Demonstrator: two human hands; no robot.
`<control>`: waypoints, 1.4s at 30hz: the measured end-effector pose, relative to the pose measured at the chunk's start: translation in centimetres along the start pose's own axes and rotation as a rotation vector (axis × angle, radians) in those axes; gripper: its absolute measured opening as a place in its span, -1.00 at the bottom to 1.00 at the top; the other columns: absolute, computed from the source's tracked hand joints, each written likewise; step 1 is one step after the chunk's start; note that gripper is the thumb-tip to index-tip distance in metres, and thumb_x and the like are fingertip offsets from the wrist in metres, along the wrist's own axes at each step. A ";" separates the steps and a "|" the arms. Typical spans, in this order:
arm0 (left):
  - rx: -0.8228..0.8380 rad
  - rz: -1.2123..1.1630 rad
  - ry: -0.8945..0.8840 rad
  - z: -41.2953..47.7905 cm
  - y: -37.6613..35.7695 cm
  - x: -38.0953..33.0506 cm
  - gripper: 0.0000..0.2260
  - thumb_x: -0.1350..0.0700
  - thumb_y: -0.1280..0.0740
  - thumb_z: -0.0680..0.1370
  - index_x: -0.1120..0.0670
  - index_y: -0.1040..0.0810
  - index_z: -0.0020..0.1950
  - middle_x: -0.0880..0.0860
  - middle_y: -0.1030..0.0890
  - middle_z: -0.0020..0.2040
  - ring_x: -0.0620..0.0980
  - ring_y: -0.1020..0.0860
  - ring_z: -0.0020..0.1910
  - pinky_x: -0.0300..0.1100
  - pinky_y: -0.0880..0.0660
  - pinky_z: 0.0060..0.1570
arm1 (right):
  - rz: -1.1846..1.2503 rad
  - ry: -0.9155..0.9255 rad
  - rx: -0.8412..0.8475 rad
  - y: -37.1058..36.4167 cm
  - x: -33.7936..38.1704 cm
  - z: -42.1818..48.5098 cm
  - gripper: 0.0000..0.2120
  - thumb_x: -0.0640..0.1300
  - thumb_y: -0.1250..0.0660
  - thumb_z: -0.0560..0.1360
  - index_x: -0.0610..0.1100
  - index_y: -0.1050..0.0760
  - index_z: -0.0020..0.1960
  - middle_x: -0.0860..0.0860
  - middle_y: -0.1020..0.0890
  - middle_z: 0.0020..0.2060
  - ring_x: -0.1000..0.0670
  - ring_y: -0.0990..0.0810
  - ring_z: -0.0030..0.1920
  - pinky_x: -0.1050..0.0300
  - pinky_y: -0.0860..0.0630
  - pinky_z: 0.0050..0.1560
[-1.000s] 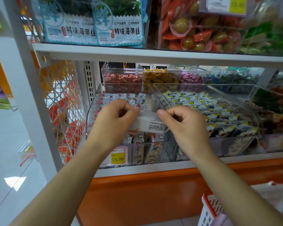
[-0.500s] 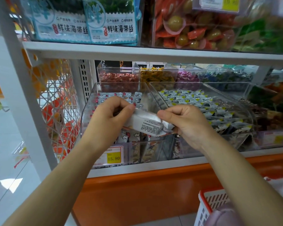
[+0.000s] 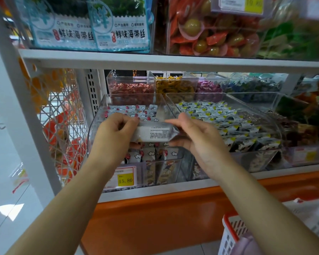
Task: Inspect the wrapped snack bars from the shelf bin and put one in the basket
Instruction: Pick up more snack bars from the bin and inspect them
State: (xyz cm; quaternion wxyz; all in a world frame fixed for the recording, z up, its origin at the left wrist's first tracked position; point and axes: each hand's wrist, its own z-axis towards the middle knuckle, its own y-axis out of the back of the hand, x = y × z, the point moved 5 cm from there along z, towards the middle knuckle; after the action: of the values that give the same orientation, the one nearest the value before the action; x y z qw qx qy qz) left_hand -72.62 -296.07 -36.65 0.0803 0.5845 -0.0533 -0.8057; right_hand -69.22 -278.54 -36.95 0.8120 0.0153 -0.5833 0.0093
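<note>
A white wrapped snack bar [image 3: 156, 133] with small printed text on its back hangs level in front of the clear shelf bin [image 3: 98, 122]. My left hand [image 3: 114, 133] grips its left end, fingers curled over the top edge. My right hand [image 3: 195, 137] pinches its right end between thumb and fingers. The bin holds several more white bars with red and cloud prints [image 3: 136, 112]. The white basket with a red rim [image 3: 232, 230] shows at the bottom right, below my right forearm.
A neighbouring clear bin [image 3: 247, 115] holds several black, white and yellow packets. Smaller bins of coloured sweets [image 3: 131, 89] stand behind. The upper shelf edge [image 3: 155, 59] runs just above. A yellow price tag [image 3: 125, 179] sits on the bin front; a wire rack [image 3: 63, 126] stands left.
The bar has been turned from a slant back to level between both hands, with its printed back towards me. The view has shifted slightly; both hands stay in front of the bin.
</note>
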 end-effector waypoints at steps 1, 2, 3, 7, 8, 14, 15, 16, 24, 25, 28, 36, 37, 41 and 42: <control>-0.015 -0.033 0.043 0.1 0.0 0.2 -0.75 0.09 -0.23 0.59 0.28 -0.51 -0.04 0.16 -0.60 -0.13 -0.06 -0.61 -0.42 -0.19 -0.61 -0.39 | -0.125 0.049 0.024 -0.3 0.2 -0.2 -0.60 0.14 -0.30 0.37 0.00 -0.57 0.14 -0.06 -0.65 0.05 0.05 -0.63 0.00 0.15 -0.59 0.03; -0.027 -0.065 0.080 0.3 0.0 0.5 -0.73 0.08 -0.22 0.60 0.32 -0.49 -0.02 0.17 -0.59 -0.12 -0.08 -0.61 -0.41 -0.19 -0.61 -0.37 | -0.267 0.096 0.039 -0.6 0.4 -0.3 -0.57 0.14 -0.34 0.36 0.09 -0.50 0.22 0.01 -0.61 0.13 0.07 -0.60 0.09 0.12 -0.55 0.12; -0.035 -0.101 0.115 0.4 -0.1 0.6 -0.71 0.08 -0.22 0.60 0.34 -0.48 -0.02 0.17 -0.58 -0.10 -0.08 -0.61 -0.38 -0.19 -0.62 -0.35 | -0.379 0.136 0.030 -0.7 0.6 -0.3 -0.54 0.09 -0.38 0.38 0.13 -0.44 0.27 0.05 -0.57 0.18 0.09 -0.56 0.15 0.10 -0.52 0.18; 0.059 -0.262 0.204 0.4 -1.6 -0.1 -0.76 0.04 -0.17 0.61 0.17 -0.50 -0.10 0.15 -0.55 -0.07 -0.02 -0.59 -0.23 -0.26 -0.59 -0.33 | -0.348 0.205 -0.113 -0.1 1.1 0.6 -0.65 -0.17 -0.38 0.45 -0.02 -0.49 0.23 0.00 -0.63 0.03 0.08 -0.63 -0.04 0.18 -0.60 -0.06; 0.088 -0.235 0.176 0.5 -1.9 -0.5 -0.77 0.02 -0.15 0.62 0.12 -0.50 -0.10 0.14 -0.56 -0.06 -0.02 -0.59 -0.18 -0.24 -0.59 -0.31 | -0.297 0.187 -0.159 0.4 1.1 1.1 -0.70 -0.19 -0.37 0.46 -0.02 -0.51 0.17 -0.01 -0.64 -0.03 0.09 -0.65 -0.10 0.23 -0.60 -0.14; 0.201 0.692 -0.225 2.9 -2.7 -0.6 -0.57 -0.06 -0.06 0.63 0.05 -0.24 0.47 0.09 -0.33 0.44 0.04 -0.28 0.40 -0.10 -0.25 0.30 | -0.500 0.240 -0.465 3.4 2.0 6.5 -0.67 -0.13 -0.43 0.43 -0.18 -0.50 0.16 0.05 -0.56 0.02 0.08 -0.52 0.03 0.45 -0.41 0.00; 0.266 0.836 -0.218 3.2 -3.0 0.3 -0.53 -0.09 -0.02 0.63 0.04 -0.17 0.50 0.07 -0.21 0.51 0.02 -0.14 0.48 -0.04 -0.12 0.41 | -0.562 0.245 -0.457 3.2 2.1 7.8 -0.66 -0.14 -0.44 0.42 -0.20 -0.50 0.15 0.05 -0.54 0.00 0.10 -0.48 0.02 0.51 -0.35 -0.09; 0.331 0.959 -0.203 3.5 -3.2 1.3 -0.52 -0.12 0.03 0.62 0.01 -0.12 0.52 0.04 -0.13 0.54 -0.01 -0.04 0.51 0.03 -0.02 0.46 | -0.634 0.238 -0.432 2.9 2.0 9.2 -0.67 -0.14 -0.44 0.42 -0.22 -0.50 0.13 0.04 -0.52 -0.03 0.10 -0.46 0.00 0.50 -0.32 -0.16; 0.440 1.090 -0.159 3.8 -3.8 3.9 -0.51 -0.15 0.11 0.62 -0.02 -0.11 0.52 -0.06 -0.10 0.54 -0.06 0.01 0.51 0.11 0.11 0.44 | -1.209 0.210 0.024 -1.2 0.0 15.2 -0.85 -0.10 -0.44 0.42 -0.09 -0.48 -0.10 0.10 -0.45 -0.28 0.08 -0.43 -0.21 0.22 -0.36 -0.25; 0.439 1.082 -0.160 3.8 -3.8 3.9 -0.51 -0.15 0.10 0.62 -0.03 -0.11 0.52 -0.06 -0.10 0.54 -0.07 0.01 0.51 0.11 0.11 0.44 | -1.290 0.183 0.060 -1.6 -0.4 15.6 -0.81 -0.08 -0.45 0.41 -0.13 -0.50 -0.07 0.05 -0.50 -0.22 0.03 -0.47 -0.17 0.14 -0.42 -0.18; 0.439 1.053 -0.164 3.7 -3.9 3.7 -0.52 -0.14 0.10 0.62 -0.03 -0.13 0.51 -0.06 -0.11 0.54 -0.07 0.01 0.51 0.11 0.12 0.45 | -1.377 0.102 0.183 -2.6 -1.8 16.4 -0.83 -0.08 -0.43 0.43 -0.15 -0.55 -0.06 0.00 -0.55 -0.18 -0.02 -0.52 -0.14 0.06 -0.44 -0.11; 0.458 1.008 -0.155 3.8 -3.9 3.3 -0.53 -0.12 0.09 0.63 -0.01 -0.18 0.50 -0.06 -0.13 0.53 -0.06 0.02 0.52 0.11 0.13 0.45 | -1.569 -0.160 0.572 -3.6 -4.6 16.8 -0.70 -0.28 -0.06 0.59 -0.20 -0.49 0.21 -0.10 -0.54 0.18 -0.11 -0.49 0.21 0.01 -0.39 0.21; 0.460 0.998 -0.153 3.8 -3.9 3.3 -0.53 -0.12 0.09 0.63 -0.01 -0.18 0.50 -0.05 -0.13 0.53 -0.06 0.02 0.52 0.11 0.14 0.46 | -1.549 -0.175 0.573 -3.7 -4.5 16.9 -0.65 -0.31 -0.06 0.59 -0.20 -0.43 0.32 -0.12 -0.47 0.30 -0.10 -0.43 0.29 0.03 -0.35 0.27; 0.462 0.964 -0.153 3.7 -3.8 3.1 -0.53 -0.12 0.09 0.63 0.00 -0.21 0.49 -0.04 -0.16 0.53 -0.05 0.02 0.52 0.11 0.15 0.46 | -1.487 -0.007 0.319 -2.7 -2.7 18.5 -0.71 -0.29 -0.13 0.57 -0.13 -0.46 0.24 -0.11 -0.53 0.20 -0.08 -0.50 0.15 0.13 -0.40 0.03; 0.464 0.954 -0.149 3.7 -3.7 3.1 -0.53 -0.12 0.09 0.63 0.00 -0.21 0.49 -0.04 -0.16 0.53 -0.05 0.02 0.52 0.11 0.15 0.46 | -1.488 0.043 0.232 -2.4 -2.2 19.0 -0.77 -0.27 -0.15 0.57 -0.12 -0.48 0.17 -0.10 -0.55 0.12 -0.08 -0.52 0.08 0.13 -0.41 -0.03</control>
State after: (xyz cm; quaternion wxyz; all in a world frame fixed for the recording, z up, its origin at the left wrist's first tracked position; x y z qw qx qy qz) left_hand -77.29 -293.03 -39.07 0.3022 0.4388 -0.4955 -0.6860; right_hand -87.89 -281.60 -33.03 0.6084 0.4906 -0.3985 -0.4799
